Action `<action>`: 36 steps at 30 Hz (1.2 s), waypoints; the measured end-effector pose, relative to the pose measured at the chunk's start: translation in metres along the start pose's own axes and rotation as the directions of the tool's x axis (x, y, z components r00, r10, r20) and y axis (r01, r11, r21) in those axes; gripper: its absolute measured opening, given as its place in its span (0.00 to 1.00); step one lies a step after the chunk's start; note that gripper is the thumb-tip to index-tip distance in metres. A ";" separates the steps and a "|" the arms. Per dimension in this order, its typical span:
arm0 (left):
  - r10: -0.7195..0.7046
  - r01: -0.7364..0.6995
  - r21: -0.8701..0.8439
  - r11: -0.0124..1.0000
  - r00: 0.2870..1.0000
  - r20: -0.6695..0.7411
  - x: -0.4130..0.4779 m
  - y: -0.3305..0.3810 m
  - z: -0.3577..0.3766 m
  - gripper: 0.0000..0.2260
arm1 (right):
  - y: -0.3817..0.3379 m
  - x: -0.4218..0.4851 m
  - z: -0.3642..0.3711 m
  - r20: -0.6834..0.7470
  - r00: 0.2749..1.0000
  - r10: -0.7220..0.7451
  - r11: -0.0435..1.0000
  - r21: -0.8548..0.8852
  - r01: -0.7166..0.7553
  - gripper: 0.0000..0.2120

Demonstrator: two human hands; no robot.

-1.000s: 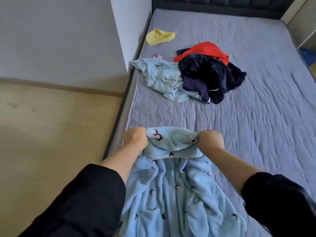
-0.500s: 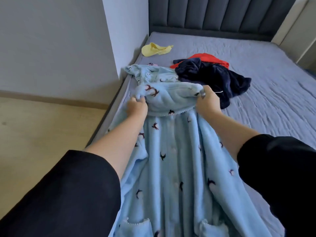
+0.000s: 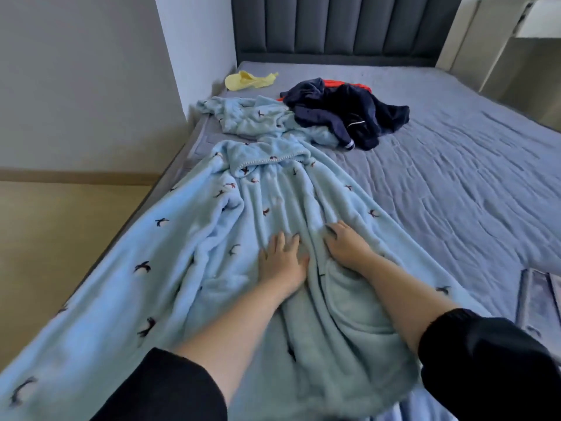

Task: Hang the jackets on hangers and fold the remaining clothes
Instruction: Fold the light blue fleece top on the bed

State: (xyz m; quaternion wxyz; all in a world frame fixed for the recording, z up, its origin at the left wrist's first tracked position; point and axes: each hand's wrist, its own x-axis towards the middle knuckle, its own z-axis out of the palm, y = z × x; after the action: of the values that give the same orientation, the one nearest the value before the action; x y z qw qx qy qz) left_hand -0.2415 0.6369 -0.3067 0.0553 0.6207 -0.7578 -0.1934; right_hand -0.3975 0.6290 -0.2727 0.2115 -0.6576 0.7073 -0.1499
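Note:
A long light-blue fleece robe (image 3: 188, 256) with small dark bird marks lies spread lengthwise on the bed (image 3: 455, 183), its collar toward the headboard. My left hand (image 3: 280, 261) lies flat on the middle of the robe with fingers spread. Beside it, my right hand (image 3: 346, 244) rests on the fabric with its fingertips sunk in a fold. A second light-blue fleece garment (image 3: 252, 120) lies crumpled beyond the collar. A dark navy garment (image 3: 349, 110) is heaped to its right, over a red one (image 3: 349, 84). A yellow piece (image 3: 247, 80) lies near the headboard.
The bed's left edge runs along a wooden floor (image 3: 60, 238) and a white wall corner (image 3: 194, 56). A dark padded headboard (image 3: 340, 25) closes the far end. The robe's left side hangs over the bed's edge.
Both hands let go of the robe's collar, which now lies on the bed. The hands have come back toward me and rest on the middle of the spread robe.

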 end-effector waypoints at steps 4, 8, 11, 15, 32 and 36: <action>0.174 -0.211 -0.145 0.967 0.956 -0.238 -0.042 0.009 0.024 0.27 | 0.011 -0.009 -0.034 -0.110 0.979 0.172 0.976 -0.118 -0.185 0.22; 0.376 -0.373 0.055 0.926 0.903 -0.209 -0.053 0.017 0.050 0.29 | 0.041 -0.019 -0.048 -0.124 0.916 0.382 0.853 -0.334 -0.401 0.30; 0.390 -0.358 0.205 0.911 0.909 -0.145 -0.037 0.024 0.054 0.25 | 0.062 -0.012 -0.054 0.119 0.882 0.456 0.830 -0.414 -0.374 0.22; 0.250 -0.239 0.070 0.968 0.923 -0.294 -0.026 0.056 0.045 0.16 | 0.092 -0.008 -0.075 -0.051 0.889 0.456 0.885 0.131 -0.446 0.12; 0.293 -0.410 -0.087 0.908 0.768 -0.569 -0.047 0.056 0.048 0.23 | 0.102 -0.026 -0.057 0.148 0.954 0.261 0.938 0.195 -0.287 0.15; 0.387 -0.601 -0.237 0.763 0.719 -0.578 -0.078 0.066 0.047 0.18 | 0.110 -0.045 -0.069 0.742 0.664 0.094 0.805 0.336 -0.489 0.26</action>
State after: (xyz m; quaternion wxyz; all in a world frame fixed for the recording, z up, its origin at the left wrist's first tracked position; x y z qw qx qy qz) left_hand -0.2999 0.7327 -0.3136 0.4272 0.3913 -0.7995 -0.1587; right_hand -0.5255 0.6792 -0.2622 0.6482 -0.4564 0.6084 -0.0359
